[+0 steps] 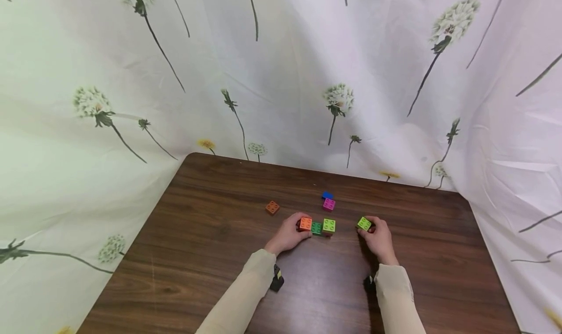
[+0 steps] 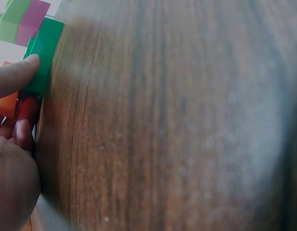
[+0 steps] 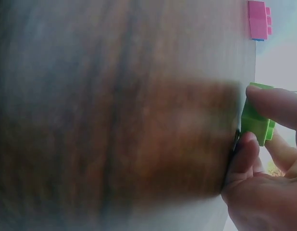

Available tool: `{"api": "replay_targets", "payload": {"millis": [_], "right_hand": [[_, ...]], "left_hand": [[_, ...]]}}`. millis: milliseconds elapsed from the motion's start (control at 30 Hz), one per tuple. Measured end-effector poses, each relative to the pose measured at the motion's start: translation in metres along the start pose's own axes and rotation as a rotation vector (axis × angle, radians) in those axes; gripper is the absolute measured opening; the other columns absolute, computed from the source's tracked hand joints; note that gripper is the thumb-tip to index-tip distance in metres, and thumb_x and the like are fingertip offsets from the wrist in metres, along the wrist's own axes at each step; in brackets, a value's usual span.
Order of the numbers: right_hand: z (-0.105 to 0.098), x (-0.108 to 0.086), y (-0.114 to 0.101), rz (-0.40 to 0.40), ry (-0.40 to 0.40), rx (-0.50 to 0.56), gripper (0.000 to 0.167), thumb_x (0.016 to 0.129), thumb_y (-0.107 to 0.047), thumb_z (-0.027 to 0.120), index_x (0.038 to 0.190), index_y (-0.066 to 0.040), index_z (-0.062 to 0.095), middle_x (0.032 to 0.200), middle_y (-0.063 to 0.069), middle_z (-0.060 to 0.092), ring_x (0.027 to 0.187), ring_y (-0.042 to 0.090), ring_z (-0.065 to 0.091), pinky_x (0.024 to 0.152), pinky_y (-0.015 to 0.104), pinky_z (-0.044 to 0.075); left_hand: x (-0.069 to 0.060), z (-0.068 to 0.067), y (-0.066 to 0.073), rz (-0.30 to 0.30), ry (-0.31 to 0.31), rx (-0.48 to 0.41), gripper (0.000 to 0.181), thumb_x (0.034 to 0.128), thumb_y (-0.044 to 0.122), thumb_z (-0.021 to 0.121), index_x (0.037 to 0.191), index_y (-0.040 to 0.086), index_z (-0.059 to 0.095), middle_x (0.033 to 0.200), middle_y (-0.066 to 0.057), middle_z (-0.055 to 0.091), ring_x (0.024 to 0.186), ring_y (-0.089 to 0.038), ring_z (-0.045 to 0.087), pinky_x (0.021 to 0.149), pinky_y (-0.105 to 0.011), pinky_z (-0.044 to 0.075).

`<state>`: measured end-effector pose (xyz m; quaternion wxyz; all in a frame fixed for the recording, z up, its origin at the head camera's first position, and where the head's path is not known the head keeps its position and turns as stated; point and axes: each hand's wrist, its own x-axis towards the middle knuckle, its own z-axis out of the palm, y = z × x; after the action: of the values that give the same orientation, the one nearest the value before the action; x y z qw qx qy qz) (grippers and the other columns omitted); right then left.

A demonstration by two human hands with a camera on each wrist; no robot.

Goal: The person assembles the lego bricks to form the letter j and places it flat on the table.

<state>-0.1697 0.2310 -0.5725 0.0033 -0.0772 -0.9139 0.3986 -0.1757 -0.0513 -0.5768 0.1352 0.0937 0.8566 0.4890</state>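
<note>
Dark table [image 1: 206, 217] before flower-print cloth [image 1: 281, 66], left grip [image 1: 290, 232] around orange block [image 1: 306, 224], right grip [image 1: 379, 237] around lime block [image 1: 363, 224]

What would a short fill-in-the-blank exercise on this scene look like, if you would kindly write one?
1. The lime block set apart from the other blocks is held by the person's ____ hand.
2. In the head view, the green block sits ____ the orange block on one side and the second lime block on the other.
3. In the head view, the brown block lies to the ____ of the blue block.
4. The block nearest the blue block is coloured ____.

Missing words: right; between; left; pink.
</note>
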Motion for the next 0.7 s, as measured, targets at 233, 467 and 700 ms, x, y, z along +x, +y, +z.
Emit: {"api": "replay_targets", "payload": {"millis": [233,467,700], "right_hand": [[0.002,-0.005,-0.001,0.023,-0.021,0.062,0.044,0.086,-0.013,0.069,0.126,0.002,0.055,0.103,0.018,0.055,0.088,0.025,0.052,0.073,0.028,0.039],[0.006,-0.009,-0.006,0.033,-0.048,0.246,0.043,0.088,-0.013,0.069,0.127,0.000,0.056,0.091,0.015,0.062,0.071,0.009,0.053,0.060,0.021,0.044],[0.010,-0.015,-0.029,-0.050,-0.095,0.351,0.044,0.091,-0.016,0.067,0.130,-0.001,0.054,0.103,0.022,0.065,0.075,0.012,0.062,0.061,0.024,0.051]], "left_hand": [[0.001,0.001,0.000,0.007,0.001,0.018,0.038,0.0868,0.016,0.072,0.122,0.015,0.057,0.118,-0.004,0.060,0.104,-0.017,0.058,0.092,-0.039,0.048],[0.000,0.000,0.001,0.002,-0.001,0.013,0.038,0.0870,0.017,0.072,0.122,0.015,0.057,0.119,-0.004,0.060,0.105,-0.017,0.057,0.093,-0.040,0.047],[-0.001,-0.001,0.000,0.008,-0.001,0.012,0.039,0.0865,0.016,0.073,0.123,0.014,0.057,0.118,-0.005,0.060,0.104,-0.017,0.057,0.092,-0.039,0.048]]}}
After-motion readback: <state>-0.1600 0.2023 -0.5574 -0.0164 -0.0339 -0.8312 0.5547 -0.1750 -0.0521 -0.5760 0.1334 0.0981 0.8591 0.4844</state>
